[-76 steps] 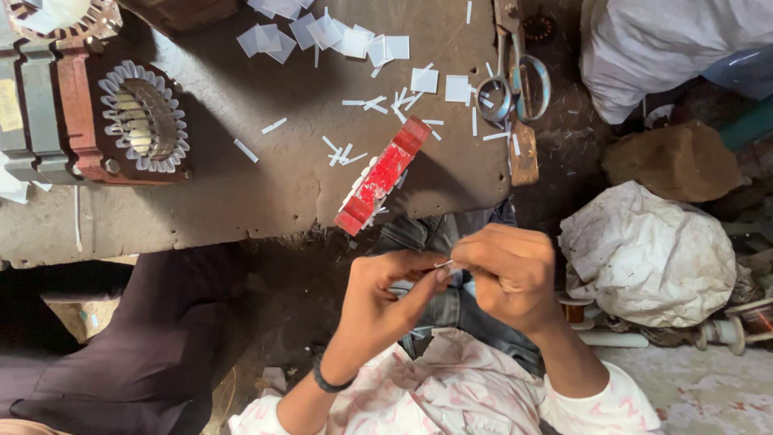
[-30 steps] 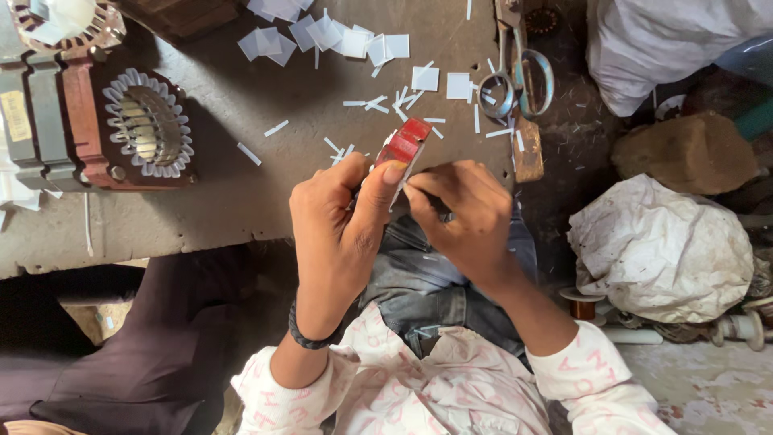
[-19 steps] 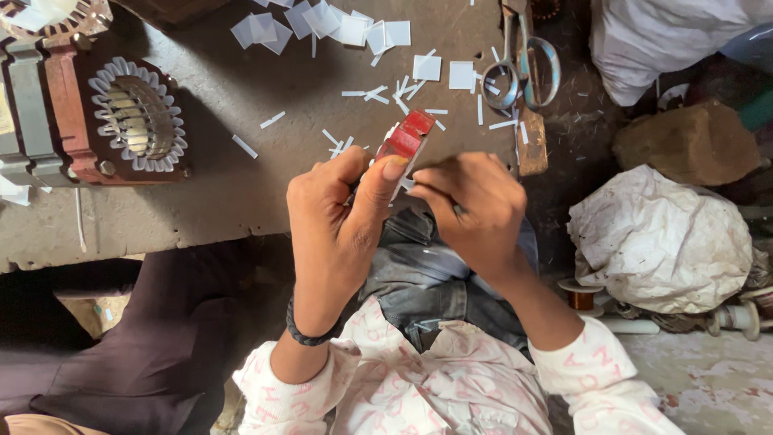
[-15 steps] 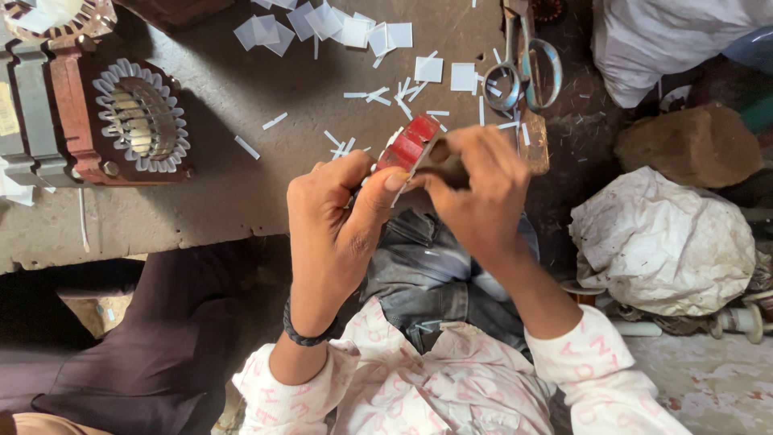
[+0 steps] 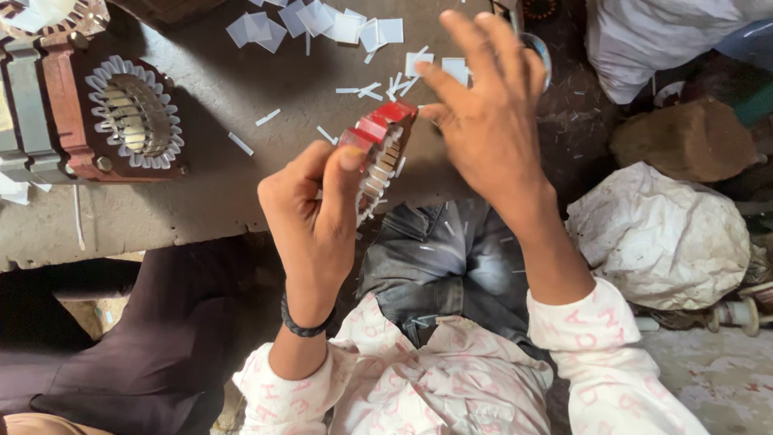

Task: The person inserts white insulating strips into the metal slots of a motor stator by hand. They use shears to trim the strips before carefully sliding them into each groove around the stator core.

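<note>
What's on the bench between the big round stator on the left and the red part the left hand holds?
Head view: only two loose white paper strips on bare grey bench.

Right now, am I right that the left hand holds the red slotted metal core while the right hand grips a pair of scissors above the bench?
Not quite: the head view shows the right hand open and empty, fingers spread above the bench. The left hand does hold the red slotted metal core.

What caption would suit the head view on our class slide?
Left hand grips a red slotted motor core while the open right hand reaches over paper strips on the workbench.
</note>
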